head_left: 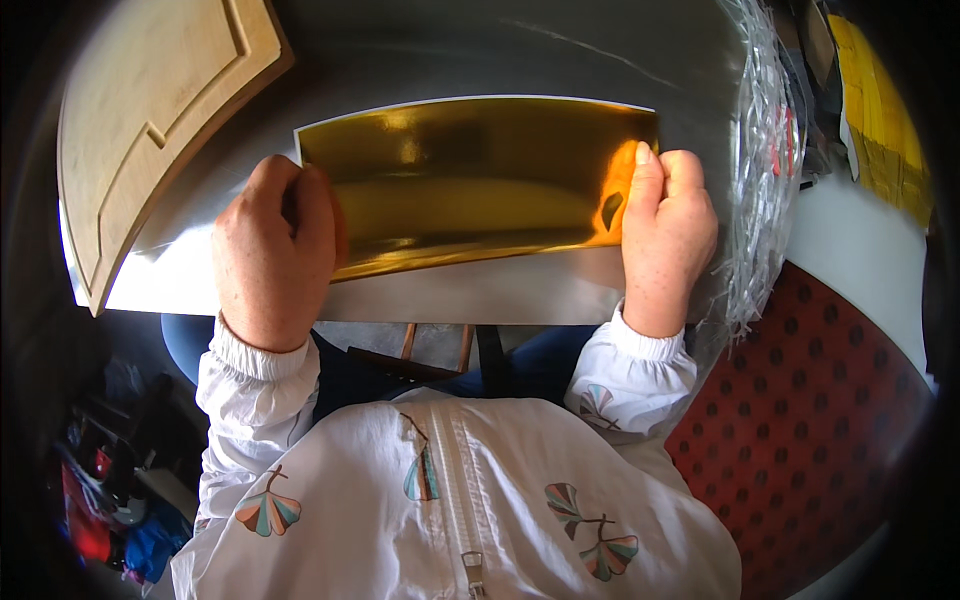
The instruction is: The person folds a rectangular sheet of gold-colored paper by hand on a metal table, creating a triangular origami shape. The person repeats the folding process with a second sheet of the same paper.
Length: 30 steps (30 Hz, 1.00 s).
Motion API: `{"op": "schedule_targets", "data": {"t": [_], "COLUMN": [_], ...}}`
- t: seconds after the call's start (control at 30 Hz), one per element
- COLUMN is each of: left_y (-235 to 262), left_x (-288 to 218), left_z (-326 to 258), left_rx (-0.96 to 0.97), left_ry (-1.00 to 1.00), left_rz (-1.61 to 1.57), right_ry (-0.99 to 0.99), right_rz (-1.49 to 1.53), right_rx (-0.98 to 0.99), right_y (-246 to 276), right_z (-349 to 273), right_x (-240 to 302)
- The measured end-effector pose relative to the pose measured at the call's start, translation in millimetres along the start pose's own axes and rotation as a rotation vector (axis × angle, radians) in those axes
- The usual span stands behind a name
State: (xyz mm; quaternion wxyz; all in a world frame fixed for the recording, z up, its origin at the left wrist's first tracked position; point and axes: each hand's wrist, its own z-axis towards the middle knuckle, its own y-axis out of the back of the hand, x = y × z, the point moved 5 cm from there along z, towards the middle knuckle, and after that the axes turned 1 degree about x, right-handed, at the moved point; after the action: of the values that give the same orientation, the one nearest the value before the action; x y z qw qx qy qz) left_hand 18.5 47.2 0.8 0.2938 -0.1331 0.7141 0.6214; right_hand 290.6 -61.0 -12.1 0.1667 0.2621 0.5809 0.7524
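Two hands hold one gold foil sheet by its short ends, near edge curled up off the grey table. Left hand is fisted over its end; right hand pinches, thumb on top, keeping it taut. Containers: none visible. Wooden board lies far left.

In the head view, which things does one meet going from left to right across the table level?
Wooden board → left hand → gold foil sheet → right hand → clear plastic wrap → yellow object.
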Motion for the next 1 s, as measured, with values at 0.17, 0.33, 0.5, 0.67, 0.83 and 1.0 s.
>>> {"op": "schedule_targets", "data": {"t": [0.17,0.33,0.5,0.67,0.83,1.0], "left_y": [-0.8,-0.6,0.3,-0.4,-0.1,-0.3], "left_x": [-0.2,0.7,1.1,1.2,0.2,-0.3], "left_z": [-0.2,0.2,0.3,0.3,0.8,1.0], "left_rx": [0.015,0.019,0.022,0.042,0.058,0.041], "left_ry": [-0.02,-0.029,-0.027,-0.02,-0.013,-0.037], "left_rz": [0.032,0.056,0.06,0.069,0.072,0.099], "right_ry": [0.002,0.005,0.019,0.012,0.014,0.011], "right_rz": [0.029,0.017,0.027,0.071,0.068,0.066], "right_rx": [0.003,0.026,0.022,0.009,0.009,0.005], "right_y": [0.8,0.1,0.9,3.2,3.9,4.1], "right_z": [1.0,0.8,1.4,1.5,1.8,2.5], "right_x": [2.1,0.8,2.5,4.5,5.5,6.4]}}
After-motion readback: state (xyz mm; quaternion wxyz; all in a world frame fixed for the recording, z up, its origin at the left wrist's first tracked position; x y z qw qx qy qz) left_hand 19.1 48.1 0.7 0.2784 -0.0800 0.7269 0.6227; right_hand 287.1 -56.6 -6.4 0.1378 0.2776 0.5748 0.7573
